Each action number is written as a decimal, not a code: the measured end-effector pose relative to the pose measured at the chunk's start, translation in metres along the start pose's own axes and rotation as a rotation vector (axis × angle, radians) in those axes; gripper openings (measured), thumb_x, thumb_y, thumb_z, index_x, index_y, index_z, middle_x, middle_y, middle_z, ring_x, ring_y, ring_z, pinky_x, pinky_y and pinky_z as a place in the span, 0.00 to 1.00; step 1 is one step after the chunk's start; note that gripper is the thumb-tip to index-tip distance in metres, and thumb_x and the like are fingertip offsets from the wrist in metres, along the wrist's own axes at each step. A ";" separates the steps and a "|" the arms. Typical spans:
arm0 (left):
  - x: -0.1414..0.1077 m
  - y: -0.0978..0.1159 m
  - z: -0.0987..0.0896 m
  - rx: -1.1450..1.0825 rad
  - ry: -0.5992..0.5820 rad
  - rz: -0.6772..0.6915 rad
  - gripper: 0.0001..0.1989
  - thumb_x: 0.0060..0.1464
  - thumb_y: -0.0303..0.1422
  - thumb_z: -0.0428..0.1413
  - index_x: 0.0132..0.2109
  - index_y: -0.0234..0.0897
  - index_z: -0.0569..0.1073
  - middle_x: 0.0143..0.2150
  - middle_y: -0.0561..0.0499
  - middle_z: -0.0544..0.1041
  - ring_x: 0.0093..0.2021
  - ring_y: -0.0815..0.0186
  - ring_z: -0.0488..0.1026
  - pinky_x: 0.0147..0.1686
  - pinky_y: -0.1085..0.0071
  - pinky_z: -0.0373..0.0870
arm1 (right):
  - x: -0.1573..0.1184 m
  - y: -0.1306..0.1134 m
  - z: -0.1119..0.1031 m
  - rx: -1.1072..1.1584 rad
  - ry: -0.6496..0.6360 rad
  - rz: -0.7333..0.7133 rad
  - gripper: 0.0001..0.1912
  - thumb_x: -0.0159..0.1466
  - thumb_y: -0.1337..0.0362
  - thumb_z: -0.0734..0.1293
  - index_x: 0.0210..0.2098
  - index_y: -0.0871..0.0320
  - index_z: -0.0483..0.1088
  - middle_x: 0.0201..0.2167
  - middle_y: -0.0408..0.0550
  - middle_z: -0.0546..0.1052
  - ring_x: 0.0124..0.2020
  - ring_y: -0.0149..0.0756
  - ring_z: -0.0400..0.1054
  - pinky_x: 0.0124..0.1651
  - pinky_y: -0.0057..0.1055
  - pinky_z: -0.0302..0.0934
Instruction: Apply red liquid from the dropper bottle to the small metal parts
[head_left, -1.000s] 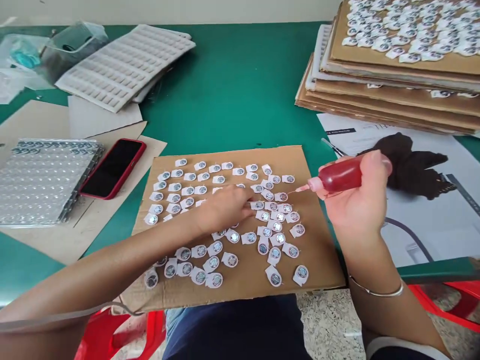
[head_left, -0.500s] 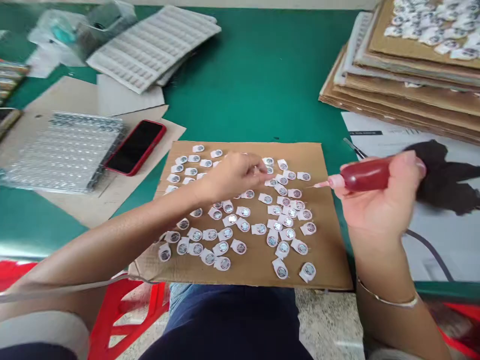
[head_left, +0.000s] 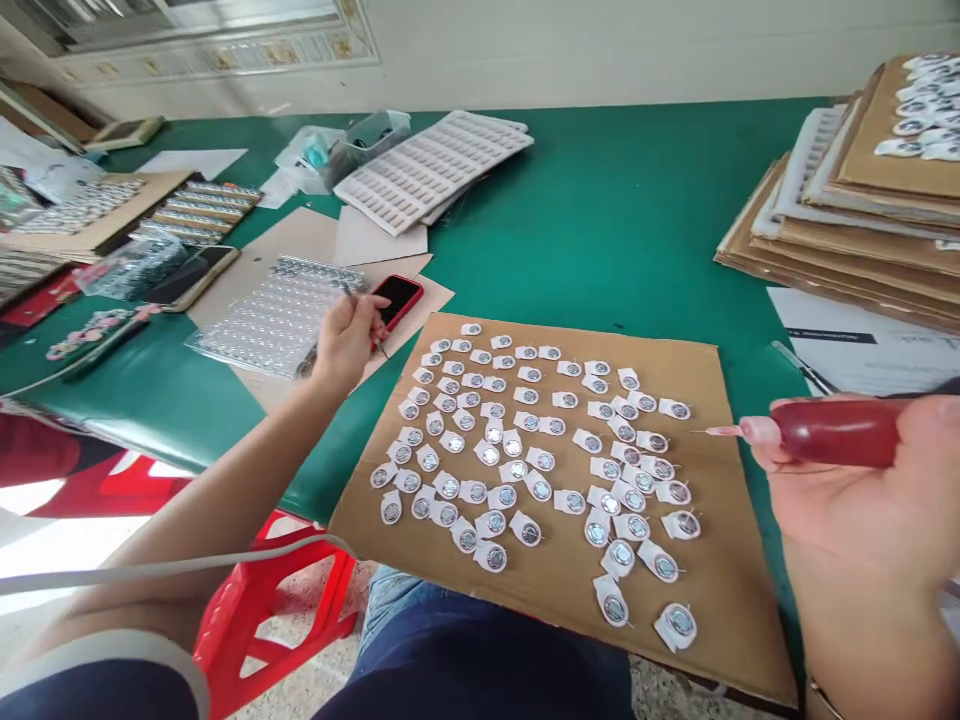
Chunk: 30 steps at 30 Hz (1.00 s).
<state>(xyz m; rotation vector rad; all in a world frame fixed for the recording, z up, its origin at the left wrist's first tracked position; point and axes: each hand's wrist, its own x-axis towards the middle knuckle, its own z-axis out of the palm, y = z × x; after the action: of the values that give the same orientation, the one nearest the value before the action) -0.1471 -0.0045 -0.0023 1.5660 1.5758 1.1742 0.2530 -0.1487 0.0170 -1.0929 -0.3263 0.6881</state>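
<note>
My right hand (head_left: 862, 510) is wrapped around a squeeze bottle of red liquid (head_left: 840, 432). Its pale nozzle ends in a thin needle pointing left, over the right side of a cardboard sheet (head_left: 555, 550). Many small white tabs with round silvery centres (head_left: 491, 555) lie across that sheet in loose groups. Away to the left, my left hand (head_left: 346, 340) is closed beside a red-cased phone (head_left: 399, 298). A thin dark tool (head_left: 381, 348) pokes out of its fingers; its exact kind is unclear. Under and beside this hand is a clear plastic-wrapped pack of silvery pieces (head_left: 262, 320).
White ridged trays (head_left: 435, 165) and a clear plastic box (head_left: 380, 130) stand at the back. Stacked cardboard sheets (head_left: 832, 240) rise at the right, above a printed paper (head_left: 847, 345). A second phone (head_left: 196, 280) lies far left. A white cable (head_left: 187, 570) crosses my left forearm.
My left hand has moved from above the tabs leftward to beside the red-cased phone. The view has swung left and up. The right hand still grips the red bottle.
</note>
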 end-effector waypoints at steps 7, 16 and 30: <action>-0.014 -0.017 -0.038 0.202 -0.132 -0.134 0.12 0.51 0.44 0.59 0.33 0.40 0.74 0.23 0.59 0.74 0.31 0.69 0.67 0.32 0.70 0.63 | 0.003 0.006 0.001 -0.062 -0.124 -0.076 0.10 0.55 0.56 0.67 0.26 0.51 0.61 0.18 0.36 0.70 0.15 0.37 0.66 0.13 0.32 0.56; -0.044 0.065 0.031 0.172 -0.274 0.253 0.07 0.49 0.32 0.61 0.36 0.34 0.78 0.36 0.52 0.80 0.37 0.66 0.75 0.38 0.66 0.75 | 0.003 0.015 0.008 -0.146 -0.107 0.000 0.17 0.53 0.47 0.66 0.28 0.54 0.60 0.19 0.37 0.69 0.15 0.35 0.68 0.13 0.29 0.55; -0.074 0.089 0.124 0.002 -0.890 0.715 0.08 0.56 0.25 0.54 0.42 0.33 0.75 0.36 0.49 0.80 0.33 0.70 0.76 0.32 0.73 0.73 | 0.002 -0.006 0.036 -0.354 -0.413 -0.088 0.15 0.59 0.50 0.63 0.25 0.53 0.59 0.16 0.37 0.66 0.17 0.32 0.68 0.13 0.28 0.50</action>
<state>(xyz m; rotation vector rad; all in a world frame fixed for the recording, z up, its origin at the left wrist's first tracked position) 0.0106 -0.0659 0.0138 2.2884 0.4417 0.5888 0.2363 -0.1237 0.0382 -1.2574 -0.8718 0.7939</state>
